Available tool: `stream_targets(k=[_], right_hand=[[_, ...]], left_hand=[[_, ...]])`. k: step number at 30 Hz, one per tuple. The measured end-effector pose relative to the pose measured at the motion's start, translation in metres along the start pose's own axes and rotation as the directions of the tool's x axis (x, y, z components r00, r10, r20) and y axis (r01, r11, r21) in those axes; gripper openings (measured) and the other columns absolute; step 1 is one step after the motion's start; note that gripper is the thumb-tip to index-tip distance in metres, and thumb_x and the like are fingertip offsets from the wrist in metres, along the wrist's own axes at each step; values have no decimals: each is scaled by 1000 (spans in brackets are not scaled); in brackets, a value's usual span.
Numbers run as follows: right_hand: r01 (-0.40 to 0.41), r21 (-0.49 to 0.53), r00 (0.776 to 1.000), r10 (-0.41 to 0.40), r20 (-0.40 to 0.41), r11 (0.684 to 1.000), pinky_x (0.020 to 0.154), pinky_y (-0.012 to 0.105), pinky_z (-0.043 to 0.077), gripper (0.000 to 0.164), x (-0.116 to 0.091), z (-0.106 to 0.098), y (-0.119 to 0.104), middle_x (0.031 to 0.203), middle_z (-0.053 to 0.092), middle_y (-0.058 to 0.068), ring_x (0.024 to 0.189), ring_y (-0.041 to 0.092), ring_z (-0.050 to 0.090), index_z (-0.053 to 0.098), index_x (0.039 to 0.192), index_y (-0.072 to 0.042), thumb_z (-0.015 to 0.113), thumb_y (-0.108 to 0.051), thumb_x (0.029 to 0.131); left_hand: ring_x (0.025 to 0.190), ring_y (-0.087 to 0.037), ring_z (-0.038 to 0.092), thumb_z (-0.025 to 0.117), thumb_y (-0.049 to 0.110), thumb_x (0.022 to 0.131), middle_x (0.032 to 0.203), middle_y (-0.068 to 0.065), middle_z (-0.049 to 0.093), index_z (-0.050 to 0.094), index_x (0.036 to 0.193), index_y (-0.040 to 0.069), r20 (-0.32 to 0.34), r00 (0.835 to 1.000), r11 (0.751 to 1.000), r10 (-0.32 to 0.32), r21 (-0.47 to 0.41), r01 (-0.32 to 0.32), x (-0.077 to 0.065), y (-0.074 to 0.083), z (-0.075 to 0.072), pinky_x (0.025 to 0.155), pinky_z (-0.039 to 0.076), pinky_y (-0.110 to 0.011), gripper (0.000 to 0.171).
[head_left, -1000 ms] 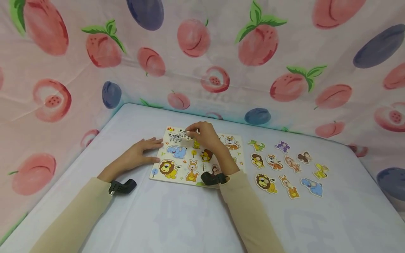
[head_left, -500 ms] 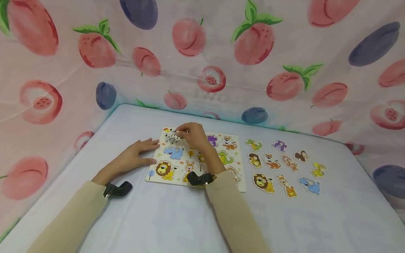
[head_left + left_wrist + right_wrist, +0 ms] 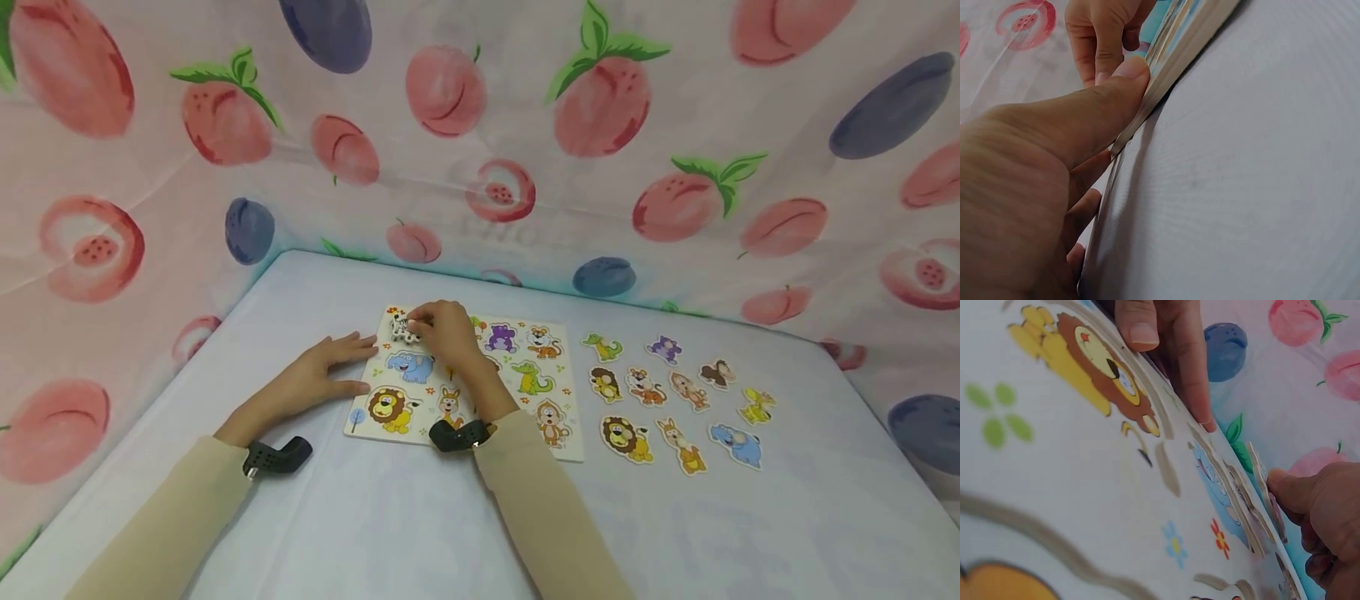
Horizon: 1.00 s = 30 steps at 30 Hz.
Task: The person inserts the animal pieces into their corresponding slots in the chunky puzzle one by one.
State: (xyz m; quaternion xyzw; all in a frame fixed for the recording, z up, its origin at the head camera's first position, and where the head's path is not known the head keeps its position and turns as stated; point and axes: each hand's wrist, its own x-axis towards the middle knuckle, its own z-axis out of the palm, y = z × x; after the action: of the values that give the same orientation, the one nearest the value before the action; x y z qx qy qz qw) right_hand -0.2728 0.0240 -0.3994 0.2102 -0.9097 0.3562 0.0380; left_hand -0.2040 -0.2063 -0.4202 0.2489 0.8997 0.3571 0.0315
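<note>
A wooden animal puzzle board [image 3: 573,446] lies on the white table, with recesses showing a lion, elephant, kangaroo, monkey and other animals. My right hand [image 3: 448,332] pinches a black-and-white zebra piece [image 3: 402,327] over the board's far left corner. In the right wrist view the piece [image 3: 1262,484] stands tilted, close over the board's surface. My left hand [image 3: 318,373] rests at the board's left edge with fingers extended. Its thumb [image 3: 1130,67] touches the board's edge in the left wrist view. The right forearm covers part of the board's middle.
Several loose animal pieces lie right of the board, among them a lion [image 3: 627,439], a kangaroo [image 3: 682,446], an elephant [image 3: 736,445] and a crocodile [image 3: 603,347]. Fruit-printed cloth [image 3: 555,208] hangs behind and to the left of the table.
My right hand has moved left with the zebra piece and brought it over the far left corner, uncovering the purple animal's and crocodile's recesses. The left hand stays at the board's edge.
</note>
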Motion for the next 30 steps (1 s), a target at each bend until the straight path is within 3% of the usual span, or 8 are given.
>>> stream_targets(k=[12, 20, 30], right_hand=[[33, 37, 999, -31, -41, 999, 77, 24, 50, 18, 1, 5, 3, 94, 69, 2, 87, 14, 61, 74, 103, -10, 64, -21, 93], [-21, 125, 999, 25, -30, 992, 73, 24, 49, 16, 0, 9, 6, 90, 68, 2, 80, 12, 59, 74, 101, -9, 66, -20, 92], [-38, 111, 998, 42, -37, 993, 75, 24, 48, 17, 0, 15, 8, 91, 65, -2, 81, 9, 57, 74, 101, -12, 65, -23, 92]], left_hand=[[141, -33, 22, 73, 36, 83, 149, -8, 39, 51, 138, 7, 12, 1000, 1000, -7, 0, 7, 1, 3, -3, 115, 3, -55, 66], [142, -30, 22, 73, 36, 84, 149, -6, 39, 52, 138, 7, 11, 1000, 1000, -13, 5, 13, 1, 2, -3, 116, 5, -51, 65], [142, -33, 21, 73, 34, 84, 149, -8, 39, 51, 138, 5, 10, 1000, 1000, -23, -17, 23, -1, 5, -2, 116, 3, -52, 65]])
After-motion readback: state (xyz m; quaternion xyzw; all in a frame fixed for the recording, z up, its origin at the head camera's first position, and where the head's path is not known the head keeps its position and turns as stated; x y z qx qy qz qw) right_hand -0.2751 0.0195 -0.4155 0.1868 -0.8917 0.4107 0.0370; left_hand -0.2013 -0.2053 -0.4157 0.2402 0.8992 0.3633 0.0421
